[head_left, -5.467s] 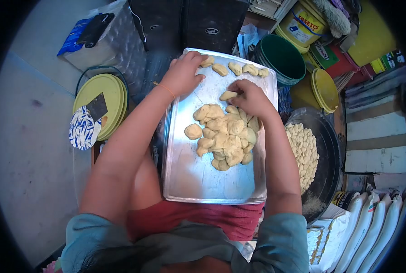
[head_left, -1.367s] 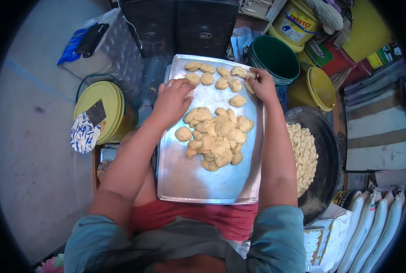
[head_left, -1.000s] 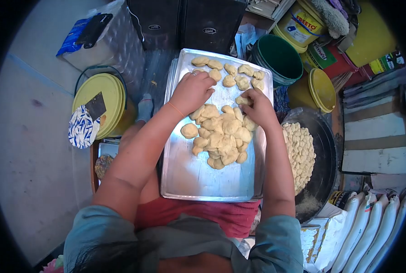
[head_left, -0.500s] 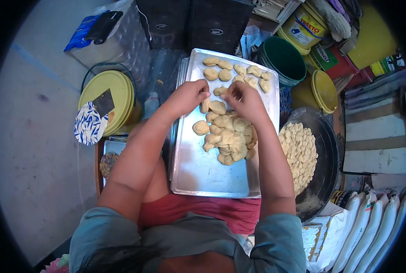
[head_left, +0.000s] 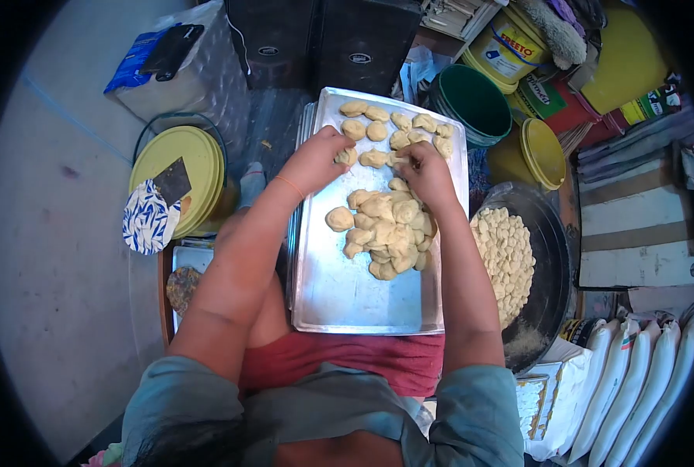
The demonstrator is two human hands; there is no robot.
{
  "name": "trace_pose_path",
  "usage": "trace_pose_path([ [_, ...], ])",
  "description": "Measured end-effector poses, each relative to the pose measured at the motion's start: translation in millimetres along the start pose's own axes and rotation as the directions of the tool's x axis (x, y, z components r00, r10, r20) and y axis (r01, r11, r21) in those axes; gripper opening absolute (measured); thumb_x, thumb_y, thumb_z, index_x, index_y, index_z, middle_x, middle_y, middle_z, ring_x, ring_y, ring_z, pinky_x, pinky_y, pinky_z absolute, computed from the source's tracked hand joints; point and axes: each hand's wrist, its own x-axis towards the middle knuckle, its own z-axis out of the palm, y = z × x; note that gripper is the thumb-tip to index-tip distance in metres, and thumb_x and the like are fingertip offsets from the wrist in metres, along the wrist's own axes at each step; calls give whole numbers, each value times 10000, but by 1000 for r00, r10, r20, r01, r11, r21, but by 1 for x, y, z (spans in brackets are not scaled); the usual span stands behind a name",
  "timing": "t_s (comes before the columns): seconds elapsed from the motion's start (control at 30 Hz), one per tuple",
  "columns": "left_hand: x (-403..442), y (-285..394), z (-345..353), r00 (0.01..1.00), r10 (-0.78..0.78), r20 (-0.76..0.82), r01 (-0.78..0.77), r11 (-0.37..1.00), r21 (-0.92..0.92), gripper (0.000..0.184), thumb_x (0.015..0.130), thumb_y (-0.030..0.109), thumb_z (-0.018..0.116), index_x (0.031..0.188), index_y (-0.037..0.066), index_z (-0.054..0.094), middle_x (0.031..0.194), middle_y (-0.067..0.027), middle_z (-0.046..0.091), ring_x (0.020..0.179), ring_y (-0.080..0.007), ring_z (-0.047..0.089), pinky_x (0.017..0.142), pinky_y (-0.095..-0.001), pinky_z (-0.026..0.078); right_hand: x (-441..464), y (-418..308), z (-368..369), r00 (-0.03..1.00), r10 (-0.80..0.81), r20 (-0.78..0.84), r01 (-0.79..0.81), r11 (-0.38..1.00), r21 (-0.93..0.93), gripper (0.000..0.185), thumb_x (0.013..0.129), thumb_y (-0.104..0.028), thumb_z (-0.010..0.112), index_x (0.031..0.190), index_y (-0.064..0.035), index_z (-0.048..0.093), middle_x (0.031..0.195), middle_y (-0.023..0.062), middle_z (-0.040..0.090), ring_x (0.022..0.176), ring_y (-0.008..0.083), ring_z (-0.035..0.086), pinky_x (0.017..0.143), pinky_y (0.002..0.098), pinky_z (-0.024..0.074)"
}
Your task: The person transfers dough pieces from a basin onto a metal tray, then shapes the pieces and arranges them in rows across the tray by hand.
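A metal baking tray (head_left: 339, 300) rests over my lap, with a heap of pale dough pieces (head_left: 394, 222) in its middle. Rounded dough pieces (head_left: 376, 131) sit in rows at its far end. My left hand (head_left: 321, 159) is at the tray's left edge, its fingers closed on a dough piece (head_left: 346, 156). Beside that lies another dough piece (head_left: 374, 159), between my two hands. On the right, my right hand (head_left: 429, 175) pinches a small dough piece (head_left: 397, 160) at its fingertips. A single round of dough (head_left: 339, 219) lies left of the heap.
Right of the tray, a black basin (head_left: 553, 265) holds many small pale pieces. A green bucket (head_left: 471, 105) and yellow tubs (head_left: 545, 152) stand at the far right. To the left is a yellow lidded bucket (head_left: 177, 167). Black speakers (head_left: 359, 58) stand behind the tray.
Dough that lay just above the heap by my left hand has moved up into line with the rows. My left hand has shifted slightly up; the right hand's fingers now pinch a piece.
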Motion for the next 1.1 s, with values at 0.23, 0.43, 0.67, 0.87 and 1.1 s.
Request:
trace_pose_path([
  [0.23, 7, 25, 19, 967, 137, -215, -49, 928, 371, 236, 804, 169, 702, 1024, 83, 695, 1031, -75, 583, 1065, -311, 551, 920, -409, 440, -27, -25, -13, 942, 283, 178, -266, 957, -111, 339, 736, -274, 782, 942, -34, 662, 918, 172, 702, 872, 319, 682, 768, 413, 523],
  [0.43, 15, 18, 40, 981, 190, -39, -157, 895, 418, 213, 782, 165, 701, 989, 116, 706, 1038, -39, 577, 1107, -258, 510, 953, -416, 356, -22, 8, -18, 949, 256, 185, -276, 957, 89, 242, 784, -175, 708, 989, -48, 684, 844, 148, 688, 808, 303, 677, 752, 388, 518],
  [0.67, 22, 29, 54, 884, 461, -71, -412, 843, 346, 234, 797, 164, 685, 1030, 156, 710, 1078, -31, 590, 1093, -255, 529, 960, -432, 356, -11, 13, -12, 991, 135, 10, -133, 987, -90, 240, 781, -114, 684, 1014, -60, 683, 982, 149, 651, 856, 310, 667, 763, 380, 529],
  [0.87, 34, 24, 74, 932, 358, 60, -343, 814, 469, 237, 803, 215, 693, 1036, 202, 732, 996, -2, 592, 1059, -224, 531, 935, -414, 344, -15, 37, -14, 971, 227, -71, -226, 974, 23, 164, 790, -63, 666, 953, -48, 680, 871, 127, 692, 810, 322, 675, 723, 390, 526],
  [1.1, 37, 28, 81, 943, 332, 5, -282, 795, 537, 243, 803, 168, 682, 1040, 187, 732, 989, -15, 580, 1043, -222, 528, 917, -404, 337, -45, 24, -29, 968, 75, 239, -97, 992, 81, 167, 814, -100, 704, 938, -5, 646, 773, 73, 654, 702, 154, 614, 657, 303, 491],
])
